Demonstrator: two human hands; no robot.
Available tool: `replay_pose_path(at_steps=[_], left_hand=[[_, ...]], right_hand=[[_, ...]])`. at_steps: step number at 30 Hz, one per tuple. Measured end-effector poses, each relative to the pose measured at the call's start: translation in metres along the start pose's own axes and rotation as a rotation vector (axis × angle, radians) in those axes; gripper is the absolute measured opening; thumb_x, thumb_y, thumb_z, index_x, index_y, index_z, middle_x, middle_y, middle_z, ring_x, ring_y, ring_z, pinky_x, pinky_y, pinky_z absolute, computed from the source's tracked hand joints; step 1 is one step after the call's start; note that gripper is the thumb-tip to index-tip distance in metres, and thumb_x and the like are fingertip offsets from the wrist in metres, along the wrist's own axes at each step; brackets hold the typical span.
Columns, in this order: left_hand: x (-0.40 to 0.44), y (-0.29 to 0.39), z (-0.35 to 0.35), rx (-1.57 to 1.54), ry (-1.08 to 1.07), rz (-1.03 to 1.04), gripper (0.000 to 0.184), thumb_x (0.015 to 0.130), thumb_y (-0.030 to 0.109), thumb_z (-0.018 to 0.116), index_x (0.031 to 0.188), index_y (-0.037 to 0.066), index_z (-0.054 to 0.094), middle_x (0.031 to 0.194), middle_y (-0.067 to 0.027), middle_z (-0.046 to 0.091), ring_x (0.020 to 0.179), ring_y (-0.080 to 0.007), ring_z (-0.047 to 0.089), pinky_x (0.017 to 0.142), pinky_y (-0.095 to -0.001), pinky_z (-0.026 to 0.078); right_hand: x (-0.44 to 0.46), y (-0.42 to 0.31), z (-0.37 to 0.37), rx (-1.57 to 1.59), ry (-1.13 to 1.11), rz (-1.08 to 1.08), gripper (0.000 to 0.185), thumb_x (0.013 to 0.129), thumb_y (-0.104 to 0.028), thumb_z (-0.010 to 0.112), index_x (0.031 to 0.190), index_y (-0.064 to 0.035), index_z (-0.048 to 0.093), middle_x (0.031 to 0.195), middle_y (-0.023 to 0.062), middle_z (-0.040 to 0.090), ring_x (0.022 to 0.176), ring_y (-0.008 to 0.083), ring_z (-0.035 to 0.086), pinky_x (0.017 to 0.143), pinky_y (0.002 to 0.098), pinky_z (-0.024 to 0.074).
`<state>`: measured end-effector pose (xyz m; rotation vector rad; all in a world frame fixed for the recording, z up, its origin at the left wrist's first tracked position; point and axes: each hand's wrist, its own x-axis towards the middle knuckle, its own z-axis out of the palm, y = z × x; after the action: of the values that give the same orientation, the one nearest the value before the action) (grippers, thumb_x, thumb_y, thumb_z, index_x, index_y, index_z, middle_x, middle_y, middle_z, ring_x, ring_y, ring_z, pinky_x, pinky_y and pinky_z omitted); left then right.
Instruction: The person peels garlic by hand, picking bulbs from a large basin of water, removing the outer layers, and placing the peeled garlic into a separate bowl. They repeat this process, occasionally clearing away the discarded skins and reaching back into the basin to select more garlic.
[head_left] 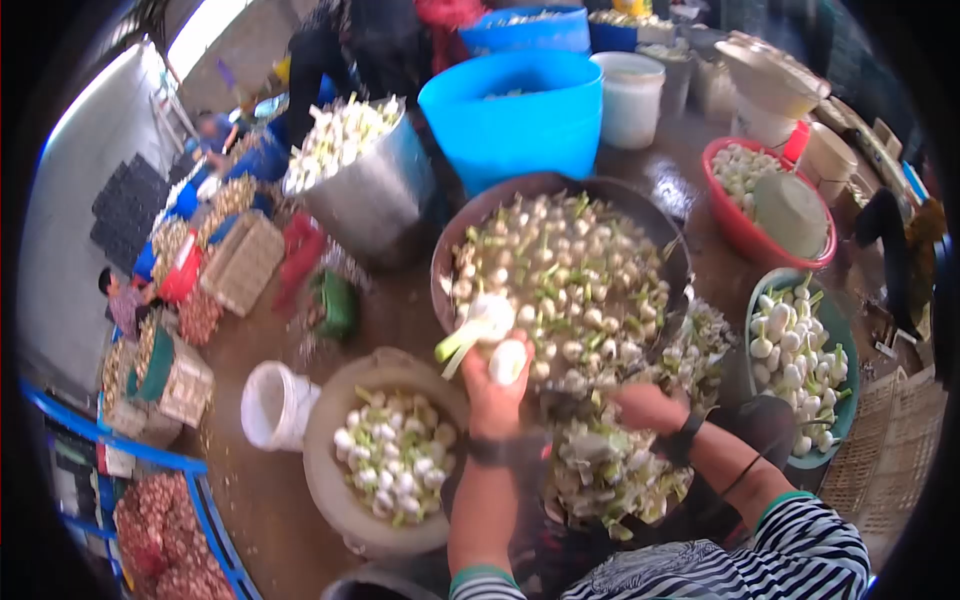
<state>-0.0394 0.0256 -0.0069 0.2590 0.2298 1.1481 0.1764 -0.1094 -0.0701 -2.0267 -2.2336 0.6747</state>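
Observation:
My left hand (495, 392) is closed around white garlic bulbs: one bulb (490, 317) has a green stalk pointing left, and a smaller white bulb (508, 362) shows by the fingers. To its right, my right hand (648, 408) is closed on what looks like a knife (568, 402), its dark blade blurred and pointing left. Beyond both hands, a wide brown tub (447, 262) holds many bulbs with short green stalks in murky water. A heap of peelings and cut leaves (615, 470) lies below the knife. At lower left, a beige basin (330, 500) holds cleaner white bulbs.
A white bucket (275, 405) lies tipped at left. Large blue tubs (510, 125) and a metal drum of bulbs (370, 190) stand behind. On the right are a red basin (735, 200), a green basin of bulbs (847, 375) and a woven crate (880, 450). Other people work nearby.

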Motion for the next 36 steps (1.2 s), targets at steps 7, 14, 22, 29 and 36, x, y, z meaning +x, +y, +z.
replay_pose_path(at_steps=[7, 14, 22, 29, 36], left_hand=[[-0.002, -0.016, 0.027, 0.3, 0.034, 0.105, 0.031, 0.092, 0.031, 0.051, 0.111, 0.006, 0.052, 0.094, -0.0063, 0.062, 0.081, -0.0204, 0.063, 0.065, -0.0332, 0.054], [-0.019, -0.02, 0.045, 1.232, -0.185, 0.346, 0.024, 0.091, 0.01, 0.05, 0.112, 0.001, 0.052, 0.101, -0.006, 0.06, 0.09, -0.0148, 0.06, 0.069, -0.0268, 0.05], [-0.022, -0.022, 0.056, 0.793, -0.131, 0.103, 0.037, 0.093, 0.015, 0.046, 0.127, -0.001, 0.042, 0.101, -0.0086, 0.061, 0.087, -0.0166, 0.061, 0.07, -0.0281, 0.05], [-0.027, -0.03, 0.064, 0.72, -0.044, 0.128, 0.048, 0.09, 0.009, 0.051, 0.133, 0.0, 0.031, 0.115, -0.0107, 0.053, 0.098, -0.0168, 0.056, 0.08, -0.0287, 0.047], [-0.025, -0.019, 0.035, 1.003, -0.179, 0.295, 0.04, 0.094, 0.03, 0.047, 0.123, 0.002, 0.047, 0.109, -0.0113, 0.058, 0.093, -0.0192, 0.059, 0.07, -0.0329, 0.051]], right_hand=[[0.027, -0.075, -0.138, 1.054, 0.393, -0.366, 0.045, 0.08, 0.009, 0.052, 0.123, -0.0031, 0.053, 0.121, 0.0085, 0.054, 0.105, 0.0187, 0.056, 0.081, 0.0304, 0.0485], [0.055, -0.095, -0.135, 0.53, 0.599, -0.366, 0.054, 0.061, 0.012, 0.059, 0.113, -0.0028, 0.059, 0.125, 0.0201, 0.051, 0.11, 0.0305, 0.056, 0.084, 0.0362, 0.05], [0.05, -0.083, -0.129, 1.009, 0.605, -0.248, 0.04, 0.065, 0.009, 0.057, 0.103, -0.0021, 0.063, 0.111, 0.0179, 0.06, 0.1, 0.0323, 0.059, 0.084, 0.036, 0.0483], [0.034, -0.093, -0.128, 0.386, 0.889, -0.322, 0.036, 0.059, 0.007, 0.058, 0.092, -0.0064, 0.065, 0.08, 0.0135, 0.061, 0.078, 0.0333, 0.059, 0.069, 0.0402, 0.049], [0.037, -0.069, -0.124, 0.444, 0.978, -0.264, 0.022, 0.064, 0.005, 0.054, 0.079, -0.0057, 0.065, 0.074, 0.0127, 0.061, 0.071, 0.033, 0.059, 0.062, 0.0392, 0.0478]])
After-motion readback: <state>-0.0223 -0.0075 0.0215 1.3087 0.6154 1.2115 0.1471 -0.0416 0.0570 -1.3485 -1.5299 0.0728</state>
